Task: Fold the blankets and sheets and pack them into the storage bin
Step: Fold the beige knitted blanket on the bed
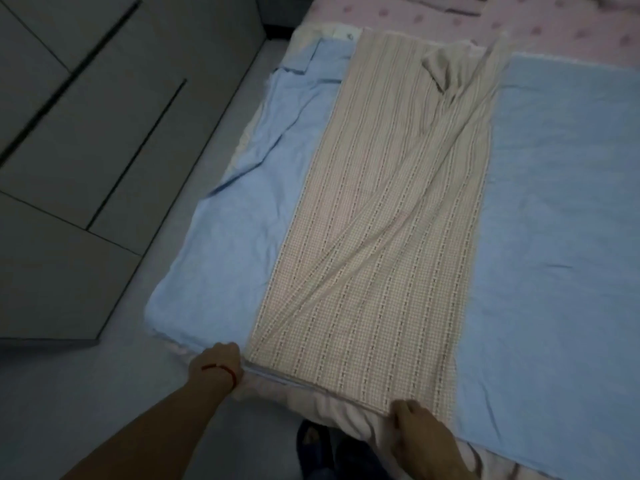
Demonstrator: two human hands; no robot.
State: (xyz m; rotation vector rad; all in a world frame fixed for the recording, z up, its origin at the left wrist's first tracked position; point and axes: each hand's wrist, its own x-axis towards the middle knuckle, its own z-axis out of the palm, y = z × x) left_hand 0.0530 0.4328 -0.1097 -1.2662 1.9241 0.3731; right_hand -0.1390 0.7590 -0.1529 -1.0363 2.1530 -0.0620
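Note:
A light blue sheet [554,202] lies spread over the bed. Its middle is covered by a folded-over strip showing a beige checked and striped side [374,220], with a long diagonal crease and a bunched corner at the far end. My left hand [220,362], with a red string on the wrist, grips the near left corner of the strip at the bed's edge. My right hand [417,427] pinches the strip's near edge further right. The storage bin is not in view.
A pink patterned bed cover [450,19] shows beyond the sheet. Grey wardrobe doors [69,150] stand to the left across a narrow strip of grey floor [104,393]. A dark slipper [311,441] is under the bed edge near my feet.

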